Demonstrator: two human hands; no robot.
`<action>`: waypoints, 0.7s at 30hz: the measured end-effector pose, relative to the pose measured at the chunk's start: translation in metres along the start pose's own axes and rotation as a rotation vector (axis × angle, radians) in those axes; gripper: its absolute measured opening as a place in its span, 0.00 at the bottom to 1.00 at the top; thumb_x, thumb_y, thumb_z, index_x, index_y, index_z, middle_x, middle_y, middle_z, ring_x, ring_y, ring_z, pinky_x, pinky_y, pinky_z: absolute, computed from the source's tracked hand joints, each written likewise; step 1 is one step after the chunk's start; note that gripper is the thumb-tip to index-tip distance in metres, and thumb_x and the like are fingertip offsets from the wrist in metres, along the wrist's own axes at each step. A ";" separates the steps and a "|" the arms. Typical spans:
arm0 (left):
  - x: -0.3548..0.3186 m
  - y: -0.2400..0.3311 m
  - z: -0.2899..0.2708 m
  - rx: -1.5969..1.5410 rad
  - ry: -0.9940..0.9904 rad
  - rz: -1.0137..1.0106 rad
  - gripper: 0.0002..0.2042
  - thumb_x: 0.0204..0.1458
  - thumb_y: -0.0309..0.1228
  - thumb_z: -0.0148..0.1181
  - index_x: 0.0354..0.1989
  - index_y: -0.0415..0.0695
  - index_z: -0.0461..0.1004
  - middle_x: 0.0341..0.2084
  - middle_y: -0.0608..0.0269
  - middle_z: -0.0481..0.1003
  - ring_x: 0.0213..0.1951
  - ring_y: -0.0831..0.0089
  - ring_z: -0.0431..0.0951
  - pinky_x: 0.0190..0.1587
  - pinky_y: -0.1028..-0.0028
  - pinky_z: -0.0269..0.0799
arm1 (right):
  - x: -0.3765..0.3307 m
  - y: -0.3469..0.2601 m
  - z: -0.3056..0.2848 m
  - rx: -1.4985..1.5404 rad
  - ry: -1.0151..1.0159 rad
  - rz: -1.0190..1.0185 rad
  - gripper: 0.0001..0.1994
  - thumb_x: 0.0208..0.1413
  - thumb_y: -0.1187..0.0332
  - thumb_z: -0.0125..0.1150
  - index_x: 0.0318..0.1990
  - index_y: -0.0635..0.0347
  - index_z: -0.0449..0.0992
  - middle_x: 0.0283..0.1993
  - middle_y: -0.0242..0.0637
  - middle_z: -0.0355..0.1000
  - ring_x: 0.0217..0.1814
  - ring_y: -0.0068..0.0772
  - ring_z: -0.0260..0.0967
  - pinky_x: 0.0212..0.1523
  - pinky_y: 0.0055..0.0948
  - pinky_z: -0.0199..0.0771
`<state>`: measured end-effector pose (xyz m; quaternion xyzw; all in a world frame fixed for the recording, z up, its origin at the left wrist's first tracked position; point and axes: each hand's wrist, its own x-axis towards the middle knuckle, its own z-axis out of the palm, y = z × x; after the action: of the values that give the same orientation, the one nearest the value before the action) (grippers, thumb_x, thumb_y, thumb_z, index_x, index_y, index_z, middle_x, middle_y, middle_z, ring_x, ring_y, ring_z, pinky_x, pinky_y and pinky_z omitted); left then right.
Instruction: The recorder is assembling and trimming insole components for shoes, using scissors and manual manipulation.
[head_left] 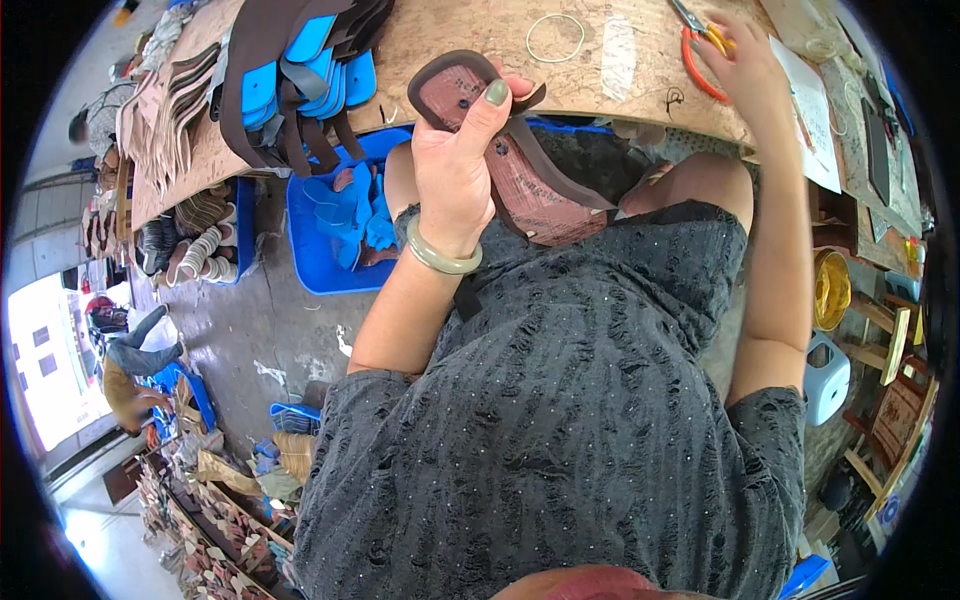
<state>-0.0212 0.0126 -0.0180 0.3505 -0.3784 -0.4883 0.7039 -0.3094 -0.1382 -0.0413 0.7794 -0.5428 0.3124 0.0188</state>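
Print [538, 188] marks pink, brown-edged piece [555, 224] right of left grip [455, 170], clasping it thumb-up. Right grip [742, 75], arm extended, at orange-handled scissors [688, 55]; can't tell if grasping.

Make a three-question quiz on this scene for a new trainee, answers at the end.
1. Multiple choice: what does the left hand hold?
a) a flat white paper sheet
b) a pink, dark-edged, sole-shaped piece
c) a thin pale loop
2. True or false: flat blue pieces lie inside the blue plastic bin.
3. Fill in: the right hand is over the orange-handled ____ on the brown wooden tabletop.

Key: 1 b; 2 true; 3 scissors.
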 end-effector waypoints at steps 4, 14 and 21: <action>0.000 -0.003 -0.004 -0.014 -0.011 0.072 0.06 0.54 0.25 0.59 0.39 0.39 0.73 0.34 0.63 0.77 0.39 0.78 0.75 0.44 0.78 0.69 | 0.017 0.042 0.001 -0.069 -0.460 0.085 0.27 0.44 0.62 0.63 0.56 0.51 0.66 0.32 0.41 0.74 0.35 0.33 0.74 0.37 0.31 0.70; 0.000 0.008 -0.005 0.111 -0.013 0.243 0.08 0.54 0.26 0.58 0.41 0.38 0.73 0.36 0.61 0.76 0.39 0.75 0.74 0.46 0.75 0.68 | 0.010 0.010 -0.026 0.405 -0.583 0.374 0.27 0.48 0.65 0.61 0.57 0.58 0.64 0.33 0.38 0.72 0.31 0.26 0.70 0.34 0.24 0.68; 0.006 0.017 -0.007 0.480 -0.029 0.586 0.09 0.48 0.28 0.65 0.34 0.39 0.72 0.30 0.63 0.72 0.37 0.69 0.70 0.43 0.71 0.66 | -0.099 -0.117 -0.044 1.434 -0.410 0.375 0.47 0.41 0.51 0.71 0.67 0.56 0.51 0.43 0.37 0.67 0.32 0.21 0.67 0.31 0.18 0.67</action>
<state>-0.0064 0.0126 -0.0050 0.3755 -0.5761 -0.1685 0.7062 -0.2511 0.0085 -0.0202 0.5381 -0.3231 0.4352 -0.6455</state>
